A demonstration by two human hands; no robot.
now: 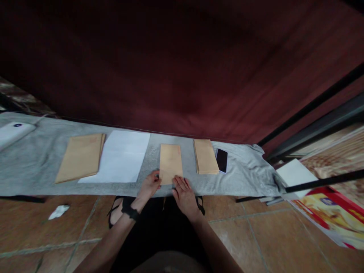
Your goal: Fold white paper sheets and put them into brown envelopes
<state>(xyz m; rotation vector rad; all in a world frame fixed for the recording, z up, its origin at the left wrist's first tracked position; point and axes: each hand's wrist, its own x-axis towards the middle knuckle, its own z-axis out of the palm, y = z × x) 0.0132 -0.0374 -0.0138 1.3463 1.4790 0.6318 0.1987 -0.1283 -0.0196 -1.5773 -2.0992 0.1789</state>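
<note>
A brown paper envelope (171, 161) lies upright in front of me on the grey cloth, with small reddish print near its upper right. My left hand (149, 186), a dark band on its wrist, is closed at the envelope's lower left edge, thumb and fingers pinching it. Fingers outstretched, my right hand (184, 195) rests flat over the lower right corner. To the right is a stack of similar brown envelopes (207, 157). On the left, larger brown envelopes (81, 157) partly overlap white paper sheets (121, 157).
A dark-screened phone (222, 160) lies beside the right stack. The narrow table's grey cloth (247, 167) is wrinkled at the right end. A white device (14, 133) sits far left. Behind hangs a dark red curtain (170, 76). A red-yellow box (332, 216) stands at lower right.
</note>
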